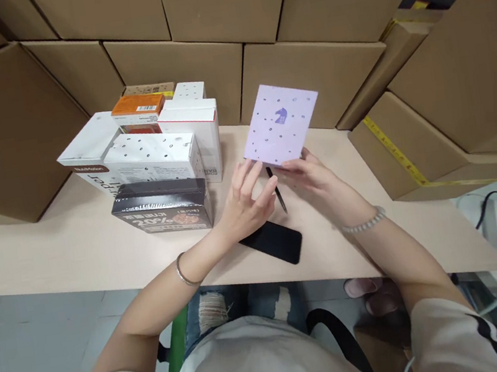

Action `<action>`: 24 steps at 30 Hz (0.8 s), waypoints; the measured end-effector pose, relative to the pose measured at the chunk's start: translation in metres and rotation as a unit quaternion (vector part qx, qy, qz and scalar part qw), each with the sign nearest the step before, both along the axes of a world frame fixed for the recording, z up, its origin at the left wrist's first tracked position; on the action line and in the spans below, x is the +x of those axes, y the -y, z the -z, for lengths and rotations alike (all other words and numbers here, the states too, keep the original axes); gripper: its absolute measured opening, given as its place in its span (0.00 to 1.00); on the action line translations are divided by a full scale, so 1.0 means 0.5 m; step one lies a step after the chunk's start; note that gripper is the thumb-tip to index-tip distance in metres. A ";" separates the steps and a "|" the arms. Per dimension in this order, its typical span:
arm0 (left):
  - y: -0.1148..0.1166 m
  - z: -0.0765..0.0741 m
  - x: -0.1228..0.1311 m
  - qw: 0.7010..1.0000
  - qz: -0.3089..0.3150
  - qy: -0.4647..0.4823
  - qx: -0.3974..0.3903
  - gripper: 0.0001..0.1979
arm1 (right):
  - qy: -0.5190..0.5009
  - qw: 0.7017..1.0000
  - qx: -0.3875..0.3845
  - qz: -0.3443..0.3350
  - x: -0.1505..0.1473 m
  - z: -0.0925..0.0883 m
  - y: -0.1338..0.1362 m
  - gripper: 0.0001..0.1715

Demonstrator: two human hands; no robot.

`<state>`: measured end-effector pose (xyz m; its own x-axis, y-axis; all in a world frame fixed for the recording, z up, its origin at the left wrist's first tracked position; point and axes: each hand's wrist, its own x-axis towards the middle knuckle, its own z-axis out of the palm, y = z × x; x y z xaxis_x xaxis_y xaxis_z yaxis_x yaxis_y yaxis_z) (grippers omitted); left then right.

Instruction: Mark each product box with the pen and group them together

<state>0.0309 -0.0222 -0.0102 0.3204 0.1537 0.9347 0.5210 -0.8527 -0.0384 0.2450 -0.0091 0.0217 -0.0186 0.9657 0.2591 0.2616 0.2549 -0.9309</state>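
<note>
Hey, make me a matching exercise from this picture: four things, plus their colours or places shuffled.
1. Horse-print item
2. Phone
3. Orange box
4. Beaded bracelet

A. Among white boxes
B. Around the right wrist
C. Lilac, in the right hand
D. Black, partly hidden by the left hand

Pairs: 1-C, 2-D, 3-A, 4-B

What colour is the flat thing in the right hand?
The flat thing is pale purple with small dark marks, shown in the head view.
</note>
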 end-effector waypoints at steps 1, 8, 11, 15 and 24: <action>0.003 -0.002 0.000 1.000 -0.003 0.003 0.007 0.38 | -0.039 0.999 -0.035 0.004 -0.002 0.003 -0.033 0.44; 0.012 -0.020 -0.005 0.999 -0.015 0.003 0.032 0.32 | -0.069 0.992 -0.110 0.008 -0.037 0.030 -0.221 0.73; 0.016 -0.024 -0.005 1.000 -0.011 0.007 0.028 0.33 | -0.047 0.993 -0.110 0.004 -0.039 0.044 -0.271 0.76; 0.021 -0.025 -0.004 1.000 -0.002 -0.008 0.009 0.33 | -0.007 0.996 -0.093 -0.014 -0.032 0.058 -0.328 0.80; 0.026 -0.023 -0.002 0.998 -0.018 -0.053 -0.007 0.22 | 0.013 0.995 -0.092 -0.031 -0.048 0.079 -0.399 0.56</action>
<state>0.0301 -0.0353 0.0012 0.4109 0.1789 0.8939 0.5445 -0.8346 -0.0833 0.2209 0.1904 -0.0179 -0.0838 0.9935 0.0768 0.2749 0.0972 -0.9565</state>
